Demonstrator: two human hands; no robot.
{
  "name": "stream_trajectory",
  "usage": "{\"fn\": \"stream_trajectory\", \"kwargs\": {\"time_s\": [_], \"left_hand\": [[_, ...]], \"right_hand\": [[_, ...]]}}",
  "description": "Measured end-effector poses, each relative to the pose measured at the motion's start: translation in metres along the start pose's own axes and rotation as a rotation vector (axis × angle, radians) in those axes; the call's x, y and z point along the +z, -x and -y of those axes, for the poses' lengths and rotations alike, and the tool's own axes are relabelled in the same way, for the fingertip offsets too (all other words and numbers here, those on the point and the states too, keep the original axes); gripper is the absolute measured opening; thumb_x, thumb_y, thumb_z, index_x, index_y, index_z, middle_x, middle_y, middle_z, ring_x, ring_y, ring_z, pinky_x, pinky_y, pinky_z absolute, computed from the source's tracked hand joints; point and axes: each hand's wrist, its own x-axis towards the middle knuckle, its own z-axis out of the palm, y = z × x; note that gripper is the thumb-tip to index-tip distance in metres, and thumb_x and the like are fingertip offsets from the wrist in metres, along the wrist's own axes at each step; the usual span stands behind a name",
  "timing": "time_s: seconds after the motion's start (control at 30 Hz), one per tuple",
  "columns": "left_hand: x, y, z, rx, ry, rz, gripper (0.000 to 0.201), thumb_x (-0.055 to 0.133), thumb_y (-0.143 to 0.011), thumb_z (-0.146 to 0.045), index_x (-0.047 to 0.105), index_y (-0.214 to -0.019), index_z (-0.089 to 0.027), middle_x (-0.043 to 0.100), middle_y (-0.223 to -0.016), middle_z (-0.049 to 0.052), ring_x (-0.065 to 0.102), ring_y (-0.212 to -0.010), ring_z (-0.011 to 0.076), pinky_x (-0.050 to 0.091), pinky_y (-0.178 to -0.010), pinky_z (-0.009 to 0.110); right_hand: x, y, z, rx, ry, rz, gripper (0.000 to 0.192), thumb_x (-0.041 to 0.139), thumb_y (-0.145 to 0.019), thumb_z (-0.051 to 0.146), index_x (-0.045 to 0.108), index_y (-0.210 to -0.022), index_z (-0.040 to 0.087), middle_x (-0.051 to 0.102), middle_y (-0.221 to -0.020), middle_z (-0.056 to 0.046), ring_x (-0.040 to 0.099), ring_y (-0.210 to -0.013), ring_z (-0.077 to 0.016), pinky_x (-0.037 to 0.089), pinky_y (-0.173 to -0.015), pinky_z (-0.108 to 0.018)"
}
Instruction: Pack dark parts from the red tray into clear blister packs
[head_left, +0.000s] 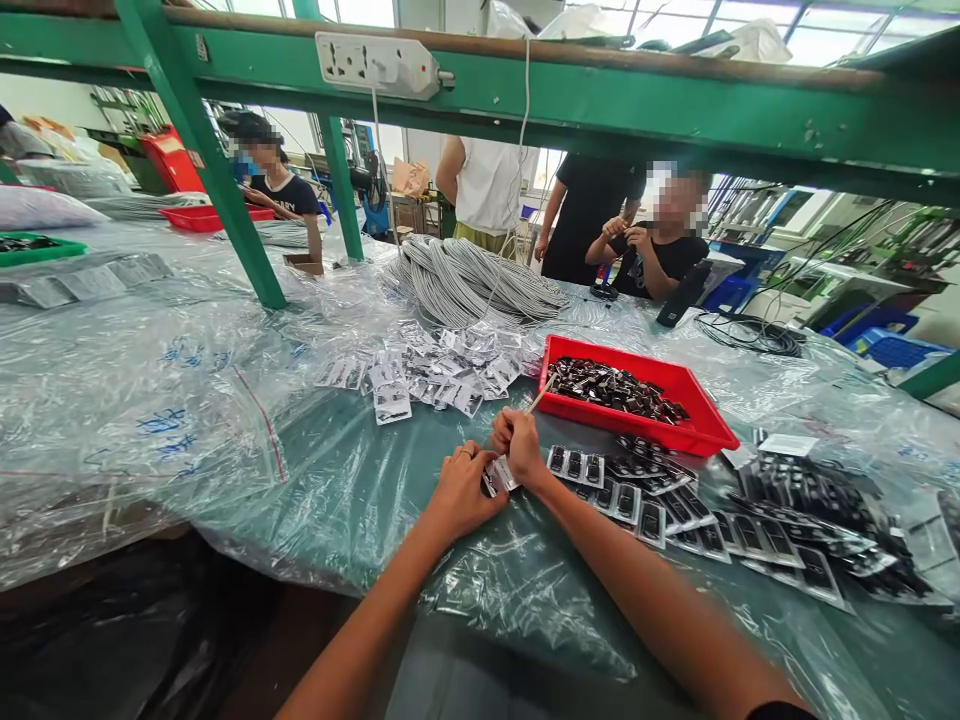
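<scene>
Left hand [463, 490]: fingers curled over one end of a small clear packet [496, 476], pinning it to the table [360, 500].
Right hand [517, 445]: clenched around a thin stick [541, 392], its knuckles touching the packet.
Packet: between both hands, just left of a row of filled packets [637, 505].
Red tray [705, 425]: dark parts, near the right hand.
Handling note: judged best to keep the packet flat and work the stick gently, lest the film tear.

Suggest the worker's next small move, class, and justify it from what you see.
Probably press the thin stick in the right hand into the small clear packet pinched by the left hand: both hands meet over it, and finished-looking packets lie in rows alongside.
</scene>
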Motion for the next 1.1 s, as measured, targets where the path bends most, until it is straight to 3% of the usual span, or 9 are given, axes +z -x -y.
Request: {"fn": "stream_trajectory", "kwargs": {"time_s": [0.23, 0.37, 0.6, 0.77, 0.9, 1.1], "left_hand": [[0.002, 0.003, 0.005, 0.038, 0.031, -0.014, 0.030, 0.065, -0.078, -0.034, 0.066, -0.105, -0.020, 0.058, -0.107, 0.009, 0.056, -0.107, 0.0287, 0.042, -0.090, 0.041], [0.004, 0.003, 0.008, 0.040, 0.027, -0.030, 0.041, 0.067, -0.077, -0.036, 0.065, -0.115, -0.020, 0.059, -0.108, 0.009, 0.056, -0.107, 0.0295, 0.042, -0.091, 0.041], [-0.005, -0.006, -0.011, 0.019, -0.159, 0.004, 0.050, 0.069, -0.076, -0.044, 0.064, -0.116, -0.015, 0.059, -0.117, 0.017, 0.054, -0.113, 0.0362, 0.043, -0.093, 0.046], [0.014, -0.020, -0.014, 0.080, -0.085, -0.070, 0.041, 0.067, -0.080, -0.043, 0.065, -0.109, -0.015, 0.061, -0.110, 0.014, 0.057, -0.106, 0.0314, 0.046, -0.090, 0.043], [0.025, -0.022, -0.005, 0.122, -0.040, -0.135, 0.034, 0.069, -0.079, -0.040, 0.067, -0.102, -0.015, 0.061, -0.103, 0.012, 0.058, -0.101, 0.0295, 0.048, -0.088, 0.042], [0.017, -0.016, -0.010, 0.102, -0.042, -0.100, 0.028, 0.068, -0.082, -0.037, 0.069, -0.100, -0.016, 0.061, -0.100, 0.012, 0.060, -0.099, 0.0287, 0.048, -0.088, 0.041]], "right_hand": [[-0.009, 0.037, 0.006, 0.021, 0.194, 0.115, 0.044, 0.047, -0.080, 0.038, 0.030, -0.043, 0.023, 0.024, -0.040, 0.007, 0.023, -0.036, -0.0066, 0.018, -0.042, -0.026], [-0.025, 0.054, 0.024, 0.162, 0.144, 0.203, 0.045, 0.051, -0.081, 0.040, 0.030, -0.044, 0.023, 0.022, -0.041, 0.009, 0.018, -0.035, -0.0055, 0.013, -0.040, -0.025], [-0.042, 0.018, 0.032, -0.022, -0.071, 0.000, 0.046, 0.055, -0.077, 0.041, 0.030, -0.044, 0.022, 0.019, -0.042, 0.009, 0.016, -0.035, -0.0046, 0.013, -0.040, -0.023], [-0.031, -0.001, 0.013, -0.056, 0.049, -0.051, 0.046, 0.053, -0.078, 0.045, 0.029, -0.045, 0.023, 0.020, -0.042, 0.009, 0.018, -0.034, -0.0051, 0.014, -0.038, -0.023], [-0.021, -0.001, 0.005, -0.038, 0.079, -0.042, 0.043, 0.053, -0.074, 0.042, 0.029, -0.044, 0.023, 0.022, -0.042, 0.009, 0.019, -0.035, -0.0054, 0.014, -0.038, -0.023], [-0.023, 0.026, 0.014, 0.100, 0.139, 0.056, 0.041, 0.051, -0.074, 0.039, 0.029, -0.043, 0.024, 0.021, -0.041, 0.009, 0.017, -0.036, -0.0052, 0.012, -0.039, -0.024]]}}
